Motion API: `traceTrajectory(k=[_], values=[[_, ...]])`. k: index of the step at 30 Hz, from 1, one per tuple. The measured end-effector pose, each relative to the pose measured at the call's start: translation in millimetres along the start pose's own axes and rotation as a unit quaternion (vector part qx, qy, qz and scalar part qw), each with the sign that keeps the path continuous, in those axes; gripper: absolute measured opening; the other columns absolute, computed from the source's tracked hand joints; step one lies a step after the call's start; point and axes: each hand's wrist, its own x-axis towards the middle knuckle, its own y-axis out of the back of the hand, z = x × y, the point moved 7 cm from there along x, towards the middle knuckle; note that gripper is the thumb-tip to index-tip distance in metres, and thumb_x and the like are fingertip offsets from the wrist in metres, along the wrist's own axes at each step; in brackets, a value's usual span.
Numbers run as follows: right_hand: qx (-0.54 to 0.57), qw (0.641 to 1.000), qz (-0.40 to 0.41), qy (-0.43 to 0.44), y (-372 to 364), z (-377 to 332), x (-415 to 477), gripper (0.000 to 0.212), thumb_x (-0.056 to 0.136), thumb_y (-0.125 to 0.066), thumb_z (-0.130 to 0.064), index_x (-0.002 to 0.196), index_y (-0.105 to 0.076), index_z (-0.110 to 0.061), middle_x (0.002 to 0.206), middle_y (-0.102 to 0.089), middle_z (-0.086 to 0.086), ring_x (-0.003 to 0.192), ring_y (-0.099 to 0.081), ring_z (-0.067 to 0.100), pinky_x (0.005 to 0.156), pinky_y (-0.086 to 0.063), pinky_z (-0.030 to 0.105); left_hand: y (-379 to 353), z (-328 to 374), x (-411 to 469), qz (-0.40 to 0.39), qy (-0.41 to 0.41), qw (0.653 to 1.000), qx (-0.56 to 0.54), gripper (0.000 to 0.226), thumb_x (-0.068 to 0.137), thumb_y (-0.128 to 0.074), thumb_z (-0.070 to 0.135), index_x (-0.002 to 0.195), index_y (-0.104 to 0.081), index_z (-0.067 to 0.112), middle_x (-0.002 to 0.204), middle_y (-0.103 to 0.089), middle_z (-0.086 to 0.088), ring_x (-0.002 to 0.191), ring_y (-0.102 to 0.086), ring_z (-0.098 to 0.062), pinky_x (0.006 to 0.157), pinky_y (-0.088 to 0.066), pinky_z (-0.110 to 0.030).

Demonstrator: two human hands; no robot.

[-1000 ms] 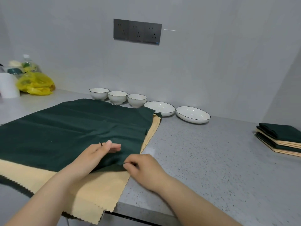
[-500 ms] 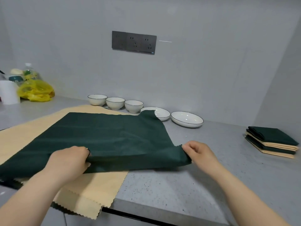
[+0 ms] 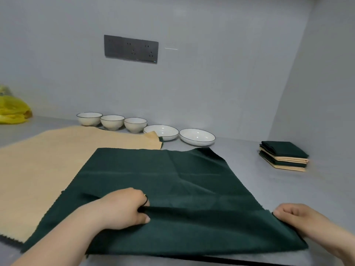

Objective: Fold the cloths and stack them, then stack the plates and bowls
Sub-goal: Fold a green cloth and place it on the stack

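Observation:
A dark green cloth point(image 3: 172, 179) lies spread on the grey counter, partly over a beige cloth point(image 3: 48, 166) to its left. My left hand point(image 3: 123, 208) pinches a fold of the green cloth near its front edge. My right hand point(image 3: 295, 217) grips the cloth's front right corner. A stack of folded green and beige cloths point(image 3: 284, 157) sits at the right. Three white bowls point(image 3: 112, 121) stand in a row by the back wall, with two white plates point(image 3: 196, 136) to their right.
A yellow plastic bag point(image 3: 11, 110) lies at the far left. A dark socket panel point(image 3: 131, 48) is on the back wall. The side wall closes off the right end. The counter's front edge point(image 3: 211, 263) runs just under my hands.
I pulled the green cloth to the right, off the beige cloth, which is now mostly uncovered. Both hands moved right with it. The view shifted right too.

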Motion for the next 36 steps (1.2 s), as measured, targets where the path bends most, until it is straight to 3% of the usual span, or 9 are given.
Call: traceTrajectory(k=[4, 7, 9, 12, 17, 23, 26, 29, 36], values=[[0.028, 0.999, 0.036, -0.02, 20, 18, -10, 0.035, 0.091, -0.053, -0.012, 0.057, -0.063, -0.009, 0.052, -0.059, -0.002, 0.043, -0.049, 0.002, 0.052, -0.037, 0.02, -1, 23, 9, -0.074, -0.045, 0.996, -0.038, 0.011, 0.088, -0.055, 0.035, 0.087, -0.057, 0.025, 0.075, -0.051, 0.012, 0.065, -0.046, -0.004, 0.058, -0.034, -0.015], [0.057, 0.995, 0.079, -0.011, 30, 19, -8, 0.031, 0.091, -0.052, -0.011, 0.064, -0.064, -0.002, 0.054, -0.061, 0.005, 0.045, -0.052, 0.003, 0.048, -0.039, 0.014, 3, 21, 19, -0.099, -0.038, 0.994, -0.028, 0.013, 0.087, -0.058, 0.034, 0.092, -0.06, 0.022, 0.071, -0.053, 0.015, 0.065, -0.048, -0.004, 0.057, -0.036, -0.015], [0.057, 0.993, 0.1, -0.002, 34, 16, 0, 0.031, 0.092, -0.052, -0.015, 0.066, -0.064, -0.004, 0.059, -0.062, 0.012, 0.056, -0.052, 0.012, 0.057, -0.039, 0.023, 9, 13, 28, -0.097, -0.021, 0.995, -0.019, 0.009, 0.086, -0.059, 0.033, 0.089, -0.059, 0.025, 0.068, -0.049, 0.017, 0.064, -0.046, -0.003, 0.054, -0.033, -0.013], [0.055, 0.989, 0.136, 0.01, 34, 6, 15, 0.032, 0.093, -0.049, -0.014, 0.065, -0.061, -0.005, 0.051, -0.056, -0.001, 0.051, -0.045, 0.013, 0.053, -0.031, 0.025, 20, -5, 41, -0.073, 0.008, 0.997, -0.012, 0.014, 0.086, -0.06, 0.03, 0.077, -0.052, 0.025, 0.068, -0.047, 0.016, 0.06, -0.043, 0.001, 0.052, -0.031, -0.011], [0.075, 0.98, 0.183, 0.024, 27, -11, 51, 0.025, 0.093, -0.048, -0.009, 0.071, -0.059, -0.004, 0.067, -0.055, 0.006, 0.06, -0.045, 0.016, 0.054, -0.034, 0.026, 37, -42, 67, 0.029, 0.061, 0.997, -0.049, 0.024, 0.087, -0.06, 0.029, 0.065, -0.05, 0.031, 0.068, -0.05, 0.022, 0.065, -0.046, 0.005, 0.059, -0.035, -0.012], [0.07, 0.981, 0.177, 0.034, 11, -21, 100, 0.027, 0.091, -0.046, -0.004, 0.065, -0.053, -0.008, 0.067, -0.05, 0.003, 0.063, -0.042, 0.013, 0.058, -0.034, 0.023, 28, -69, 93, 0.093, 0.096, 0.99, -0.034, 0.018, 0.091, -0.052, 0.032, 0.075, -0.045, 0.031, 0.09, -0.052, 0.013, 0.089, -0.049, -0.008, 0.075, -0.038, -0.019], [0.005, 0.989, 0.138, 0.059, -4, -28, 117, 0.026, 0.091, -0.051, -0.007, 0.067, -0.053, -0.015, 0.066, -0.052, -0.003, 0.068, -0.046, 0.014, 0.059, -0.035, 0.018, 22, -76, 102, 0.105, 0.104, 0.989, -0.02, 0.007, 0.093, -0.049, 0.032, 0.092, -0.052, 0.026, 0.108, -0.057, 0.007, 0.099, -0.053, -0.011, 0.08, -0.04, -0.019], [-0.087, 0.989, 0.097, 0.074, -18, -28, 124, 0.022, 0.087, -0.059, -0.012, 0.071, -0.053, -0.025, 0.081, -0.061, -0.008, 0.086, -0.056, 0.012, 0.073, -0.04, 0.019, 23, -76, 110, 0.126, 0.108, 0.986, 0.012, 0.02, 0.095, -0.046, 0.032, 0.108, -0.056, 0.021, 0.112, -0.059, 0.007, 0.098, -0.053, -0.011, 0.073, -0.036, -0.018], [-0.208, 0.965, 0.143, 0.069, 1, -21, 107, 0.03, 0.085, -0.06, -0.013, 0.064, -0.047, -0.03, 0.078, -0.058, -0.01, 0.085, -0.056, 0.015, 0.07, -0.038, 0.021, 20, -53, 116, 0.118, 0.074, 0.989, 0.038, 0.017, 0.095, -0.044, 0.034, 0.104, -0.056, 0.025, 0.108, -0.06, 0.008, 0.094, -0.052, -0.011, 0.072, -0.034, -0.017]])
